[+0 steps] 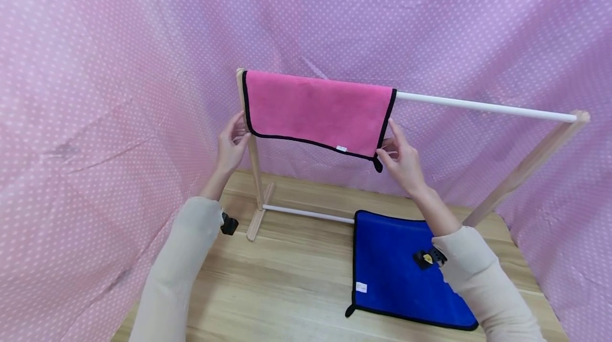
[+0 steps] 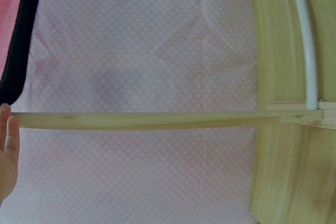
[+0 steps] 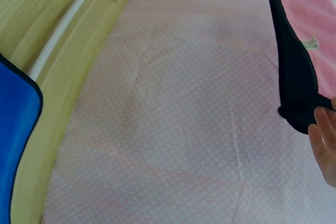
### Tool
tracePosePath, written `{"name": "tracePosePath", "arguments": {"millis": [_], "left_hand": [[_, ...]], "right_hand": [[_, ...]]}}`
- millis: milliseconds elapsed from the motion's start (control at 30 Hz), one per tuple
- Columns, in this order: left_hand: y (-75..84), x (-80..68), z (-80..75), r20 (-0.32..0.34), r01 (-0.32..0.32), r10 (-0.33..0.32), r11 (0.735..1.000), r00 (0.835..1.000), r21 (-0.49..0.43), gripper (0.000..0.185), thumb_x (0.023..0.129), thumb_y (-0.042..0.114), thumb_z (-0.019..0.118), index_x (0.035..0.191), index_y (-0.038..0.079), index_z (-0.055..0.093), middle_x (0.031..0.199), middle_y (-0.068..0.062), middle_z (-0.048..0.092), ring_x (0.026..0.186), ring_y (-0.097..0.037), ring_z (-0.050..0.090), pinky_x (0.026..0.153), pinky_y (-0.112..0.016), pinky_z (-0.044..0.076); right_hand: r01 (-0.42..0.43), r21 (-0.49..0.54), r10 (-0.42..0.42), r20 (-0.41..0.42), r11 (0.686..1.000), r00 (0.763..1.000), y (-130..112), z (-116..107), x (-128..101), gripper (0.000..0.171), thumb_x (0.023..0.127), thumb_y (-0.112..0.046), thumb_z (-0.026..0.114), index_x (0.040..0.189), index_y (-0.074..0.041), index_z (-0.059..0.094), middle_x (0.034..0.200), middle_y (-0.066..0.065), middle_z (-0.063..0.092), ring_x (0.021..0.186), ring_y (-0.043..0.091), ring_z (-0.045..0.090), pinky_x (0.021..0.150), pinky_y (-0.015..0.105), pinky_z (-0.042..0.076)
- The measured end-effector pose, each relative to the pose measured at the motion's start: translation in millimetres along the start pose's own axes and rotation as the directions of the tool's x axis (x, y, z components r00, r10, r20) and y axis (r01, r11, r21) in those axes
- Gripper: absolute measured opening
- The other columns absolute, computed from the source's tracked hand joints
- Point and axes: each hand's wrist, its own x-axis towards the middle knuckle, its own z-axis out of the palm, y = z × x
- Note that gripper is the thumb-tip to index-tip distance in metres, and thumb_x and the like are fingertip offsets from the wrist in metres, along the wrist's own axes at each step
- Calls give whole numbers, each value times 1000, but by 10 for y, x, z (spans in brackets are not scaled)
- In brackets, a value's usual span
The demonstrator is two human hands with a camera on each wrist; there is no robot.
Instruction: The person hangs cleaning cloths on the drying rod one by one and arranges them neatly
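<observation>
A pink towel (image 1: 315, 113) with black trim hangs folded over the white top bar (image 1: 483, 105) of a wooden rack, close to its left post. My left hand (image 1: 231, 143) pinches the towel's left edge near the lower corner, beside the post (image 2: 131, 120). At the opposite edge, my right hand (image 1: 401, 159) pinches the trim just above the lower right corner, where a black loop (image 1: 377, 164) dangles. The right wrist view shows the towel's two hanging layers, with the fingers (image 3: 325, 129) at the bottom corner.
A blue towel (image 1: 392, 267) with black trim lies flat on the wooden table (image 1: 268, 278), partly under my right forearm. The rack's lower white bar (image 1: 308, 214) runs behind it, and its right post (image 1: 526, 169) leans up at the right. Pink dotted curtains (image 1: 119, 92) surround the table.
</observation>
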Motion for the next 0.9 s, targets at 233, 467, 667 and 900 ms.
{"name": "tracePosePath", "arguments": {"millis": [233,467,667,900], "left_hand": [[-176,-127,-23,-3,11,-11,1000,1000,24,48,82,-14,52,129,-7,43,100,-33,57,83,-13,57,75,-12,49],[-294,-201,-23,15,-4,4,1000,1000,31,48,81,-15,53,128,-9,44,98,-34,58,81,-16,57,71,-9,48],[-384,-259,-7,35,8,-10,998,999,67,49,81,-15,53,129,-8,44,98,-32,58,83,-27,58,70,-9,48],[-776,-315,7,42,-7,4,996,999,84,53,80,-14,56,130,-3,45,92,-30,59,76,-13,56,66,-7,46]], "right_hand": [[-24,20,24,30,1000,999,-156,22,-143,62,78,14,59,134,10,33,85,27,62,74,37,61,66,10,50],[-24,9,24,33,1000,999,38,84,-269,61,79,11,62,134,6,37,87,25,63,72,24,59,64,3,44],[-29,19,28,55,999,998,263,124,-390,61,81,7,62,136,3,36,88,22,64,72,14,59,65,7,47],[-75,59,72,55,995,996,351,130,-568,63,80,9,62,136,4,35,90,23,65,75,4,58,65,5,46]]}}
